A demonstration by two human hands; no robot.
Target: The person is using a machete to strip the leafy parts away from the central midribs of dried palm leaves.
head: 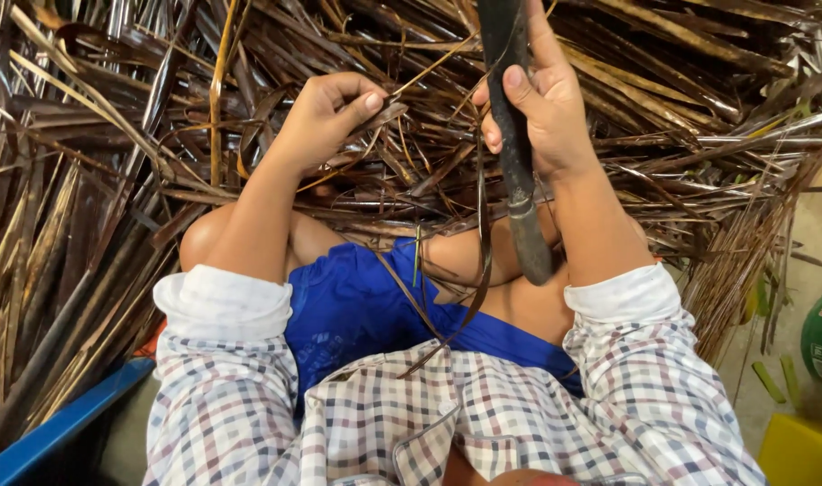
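Lap: a thin curling leaf strip (479, 270) loops down over my blue shorts (357, 306), just below both hands.
Right hand (541, 108): my fingers (494, 135) are wrapped tight around the dark knife handle (519, 171); its long axis runs up and down, butt end toward my lap, blade end out of view above.
Left hand (325, 112): curled shut, thumb pinching a dry brown leaf (388, 115), I think just one, lying just left of the handle.
Beyond the fingers: a deep heap of dried palm leaves (114, 162).
Far right: a yellow bin (802, 454), contents hidden.
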